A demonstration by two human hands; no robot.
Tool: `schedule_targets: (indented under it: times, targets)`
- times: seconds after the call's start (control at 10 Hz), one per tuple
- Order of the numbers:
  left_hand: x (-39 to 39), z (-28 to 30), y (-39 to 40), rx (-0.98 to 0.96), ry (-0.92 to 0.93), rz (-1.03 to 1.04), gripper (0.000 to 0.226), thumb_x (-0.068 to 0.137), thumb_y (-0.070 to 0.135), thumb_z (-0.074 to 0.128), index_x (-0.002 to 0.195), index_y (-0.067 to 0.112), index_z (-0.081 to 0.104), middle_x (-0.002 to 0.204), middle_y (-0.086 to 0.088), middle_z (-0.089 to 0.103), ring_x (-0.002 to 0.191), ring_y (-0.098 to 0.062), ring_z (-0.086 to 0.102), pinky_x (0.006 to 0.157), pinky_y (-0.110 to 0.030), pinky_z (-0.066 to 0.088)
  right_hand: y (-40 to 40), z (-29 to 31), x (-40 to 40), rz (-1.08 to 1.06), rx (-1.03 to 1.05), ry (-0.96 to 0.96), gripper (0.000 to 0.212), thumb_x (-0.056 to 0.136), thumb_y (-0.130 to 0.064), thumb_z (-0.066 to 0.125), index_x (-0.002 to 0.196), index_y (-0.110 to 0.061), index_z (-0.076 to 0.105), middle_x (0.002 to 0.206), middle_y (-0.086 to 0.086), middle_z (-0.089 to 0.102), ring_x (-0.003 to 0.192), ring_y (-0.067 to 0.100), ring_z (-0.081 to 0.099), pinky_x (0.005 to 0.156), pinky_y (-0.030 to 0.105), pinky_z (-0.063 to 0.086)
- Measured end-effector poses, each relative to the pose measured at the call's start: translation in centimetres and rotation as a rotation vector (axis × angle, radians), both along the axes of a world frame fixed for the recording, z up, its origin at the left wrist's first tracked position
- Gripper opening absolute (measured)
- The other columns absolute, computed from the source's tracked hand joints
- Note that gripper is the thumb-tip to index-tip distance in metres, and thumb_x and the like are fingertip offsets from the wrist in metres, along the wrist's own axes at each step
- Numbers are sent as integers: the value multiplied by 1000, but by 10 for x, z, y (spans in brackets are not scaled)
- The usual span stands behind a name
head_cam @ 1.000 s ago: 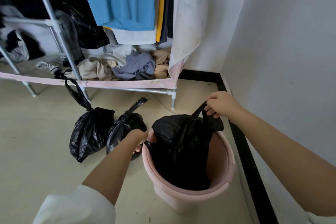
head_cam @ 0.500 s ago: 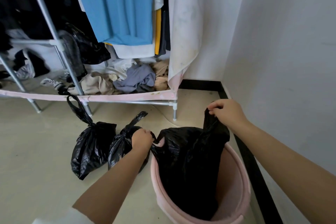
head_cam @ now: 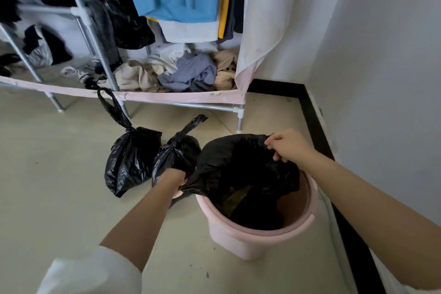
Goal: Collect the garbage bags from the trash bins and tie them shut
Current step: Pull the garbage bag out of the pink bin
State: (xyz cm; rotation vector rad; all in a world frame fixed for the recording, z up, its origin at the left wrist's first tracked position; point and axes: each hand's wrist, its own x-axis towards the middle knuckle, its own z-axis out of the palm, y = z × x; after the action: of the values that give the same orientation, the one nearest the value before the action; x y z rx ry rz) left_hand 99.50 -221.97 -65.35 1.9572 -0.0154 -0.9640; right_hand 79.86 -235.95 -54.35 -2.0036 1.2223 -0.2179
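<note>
A pink trash bin [head_cam: 257, 240] stands on the floor near the wall corner. A black garbage bag [head_cam: 229, 164] sits in it, its mouth spread open, with some rubbish visible inside. My left hand [head_cam: 175, 180] grips the bag's left edge just outside the bin's rim. My right hand [head_cam: 287, 145] pinches the bag's far right edge above the bin. Two tied black garbage bags lie on the floor left of the bin: a larger one [head_cam: 130, 160] and a smaller one [head_cam: 176, 154] partly behind my left hand.
A metal-framed wardrobe [head_cam: 167, 100] with hanging clothes and a heap of garments stands behind the bags. Its white cover [head_cam: 267, 19] hangs at the right. A white wall [head_cam: 381, 79] with black skirting [head_cam: 315, 122] runs close along the bin's right side.
The bag's mouth has been pulled apart from a bunched-up state to wide open. My right hand dropped from holding the bag's raised top to its rim edge. The view tilted down.
</note>
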Motion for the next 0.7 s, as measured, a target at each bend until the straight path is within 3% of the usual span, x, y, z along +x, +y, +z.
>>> schedule_targets:
  times: [0.1, 0.2, 0.3, 0.4, 0.5, 0.6, 0.7]
  targets:
    - [0, -5, -15, -226, 115, 252, 33, 97, 7, 35, 126, -2, 48, 106, -21, 63, 93, -35, 63, 78, -35, 50, 9, -6, 6, 65, -62, 24, 30, 92, -11, 42, 115, -10, 60, 83, 6, 67, 64, 16, 60, 58, 21, 49]
    - [8, 9, -26, -454, 57, 345, 34, 100, 11, 28, 125, -4, 46, 126, -25, 57, 110, -33, 61, 85, -31, 51, 10, -5, 5, 79, -177, 32, 37, 92, -6, 42, 127, -7, 53, 129, 11, 58, 113, 26, 56, 95, 31, 44]
    - [1, 40, -35, -602, -89, 252, 28, 99, 13, 31, 79, 16, 50, 92, -12, 64, 60, -3, 66, 58, -14, 46, 3, 2, -1, -36, -274, -60, 35, 92, -1, 39, 122, -5, 57, 131, 11, 57, 123, 25, 49, 102, 29, 37]
    - [-10, 66, -39, -667, -259, 78, 31, 99, 12, 34, 70, 19, 43, 74, -2, 56, 62, -4, 56, 58, -14, 44, -6, 16, -1, -141, -354, -199, 36, 90, 4, 37, 115, -2, 62, 125, 13, 61, 120, 25, 52, 102, 28, 36]
    - [-21, 102, -45, -768, -427, 33, 33, 98, 12, 34, 68, 21, 43, 70, 1, 51, 63, -7, 50, 56, -13, 43, -10, 41, 8, -183, -414, -379, 36, 88, 5, 38, 107, -3, 67, 118, 11, 65, 114, 23, 55, 95, 19, 37]
    - [-23, 138, -46, -824, -536, 57, 33, 98, 15, 34, 67, 25, 41, 70, 4, 44, 63, -7, 41, 50, -6, 40, -10, 72, 22, -135, -554, -499, 36, 86, 8, 39, 102, -3, 70, 111, 13, 68, 112, 28, 55, 91, 21, 39]
    - [-24, 183, -36, -959, -470, 90, 31, 100, 17, 27, 72, 24, 37, 75, 3, 45, 69, -8, 45, 65, -20, 39, -6, 115, 39, -39, -612, -606, 38, 85, 11, 38, 104, -2, 68, 113, 17, 67, 113, 31, 54, 91, 19, 36]
